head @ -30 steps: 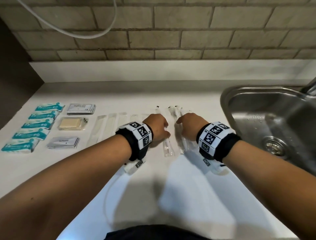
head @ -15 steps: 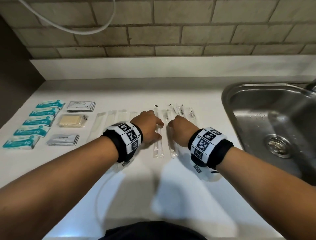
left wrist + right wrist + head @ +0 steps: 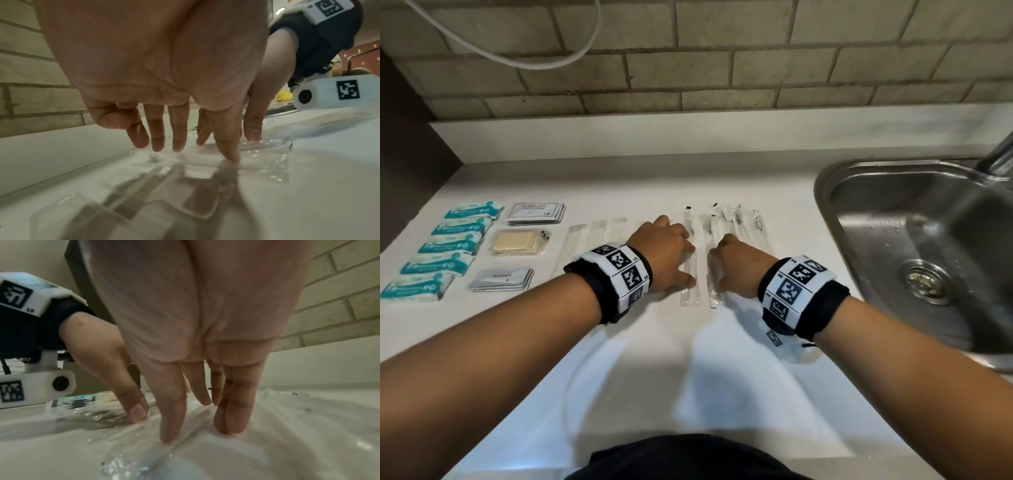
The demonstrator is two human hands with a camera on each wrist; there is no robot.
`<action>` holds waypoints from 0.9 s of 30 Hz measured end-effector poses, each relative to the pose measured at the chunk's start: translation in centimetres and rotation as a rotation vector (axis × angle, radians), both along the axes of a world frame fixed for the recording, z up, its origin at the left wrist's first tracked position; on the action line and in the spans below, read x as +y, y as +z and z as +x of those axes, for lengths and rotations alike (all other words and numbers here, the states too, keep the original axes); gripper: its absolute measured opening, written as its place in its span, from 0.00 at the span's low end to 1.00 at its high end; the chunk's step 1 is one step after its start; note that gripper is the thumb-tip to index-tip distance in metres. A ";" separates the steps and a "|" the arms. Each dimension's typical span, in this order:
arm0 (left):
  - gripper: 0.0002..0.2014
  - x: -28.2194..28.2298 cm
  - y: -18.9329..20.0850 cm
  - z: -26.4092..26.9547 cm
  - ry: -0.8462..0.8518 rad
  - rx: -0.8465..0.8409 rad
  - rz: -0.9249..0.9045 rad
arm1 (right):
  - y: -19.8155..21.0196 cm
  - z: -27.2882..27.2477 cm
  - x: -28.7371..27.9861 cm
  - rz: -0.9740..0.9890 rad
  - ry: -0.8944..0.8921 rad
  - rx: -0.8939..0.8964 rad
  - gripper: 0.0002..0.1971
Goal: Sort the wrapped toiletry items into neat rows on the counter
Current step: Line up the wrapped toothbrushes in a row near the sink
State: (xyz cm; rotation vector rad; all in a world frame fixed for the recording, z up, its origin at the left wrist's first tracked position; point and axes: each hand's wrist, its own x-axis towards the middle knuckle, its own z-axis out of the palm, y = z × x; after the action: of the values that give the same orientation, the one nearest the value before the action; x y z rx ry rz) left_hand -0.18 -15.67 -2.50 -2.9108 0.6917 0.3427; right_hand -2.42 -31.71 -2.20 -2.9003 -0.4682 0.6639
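A brick wall [image 3: 722,68] of grey-beige blocks with pale mortar runs along the back. A white cable [image 3: 517,58] hangs in a loop across its upper left. Below the bricks a plain white upstand [image 3: 688,137] meets the white glossy worktop [image 3: 688,377], which shows soft shadows and reflections. At the right a stainless-steel sink [image 3: 835,192] is set into the worktop, with a round drain [image 3: 926,284] and part of a tap [image 3: 996,157]. A dark panel [image 3: 400,137] stands at the far left.
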 end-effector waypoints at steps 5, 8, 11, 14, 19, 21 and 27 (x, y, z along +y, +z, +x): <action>0.33 -0.2 -0.1 0.1 0.020 -0.030 0.034 | -0.5 0.2 0.6 -0.035 -0.039 -0.009 0.22; 0.31 -0.6 -0.2 0.0 0.020 -0.042 0.044 | -0.7 0.2 0.8 -0.033 -0.055 -0.018 0.22; 0.30 -0.5 -0.1 0.0 0.026 -0.046 0.049 | -0.6 0.3 0.9 -0.036 -0.043 0.001 0.21; 0.30 -0.5 0.0 -0.1 0.024 -0.047 0.049 | -0.7 0.4 0.9 -0.026 -0.034 0.006 0.19; 0.32 -0.6 0.2 -0.1 0.028 -0.031 0.040 | -1.0 0.3 0.4 -0.024 -0.016 -0.026 0.19; 0.34 -0.7 0.4 0.0 0.052 -0.017 0.001 | -0.7 0.4 -0.2 0.042 -0.022 -0.049 0.15; 0.21 -2.8 1.6 0.6 0.025 -0.043 -0.228 | 1.1 1.9 -4.6 0.080 -0.193 -0.180 0.18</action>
State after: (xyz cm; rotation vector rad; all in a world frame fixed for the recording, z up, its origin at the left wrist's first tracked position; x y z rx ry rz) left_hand 0.40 -18.49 -0.87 -3.1333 0.7329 0.2159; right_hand -0.52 -36.31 -1.05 -2.8916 -0.2230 0.3508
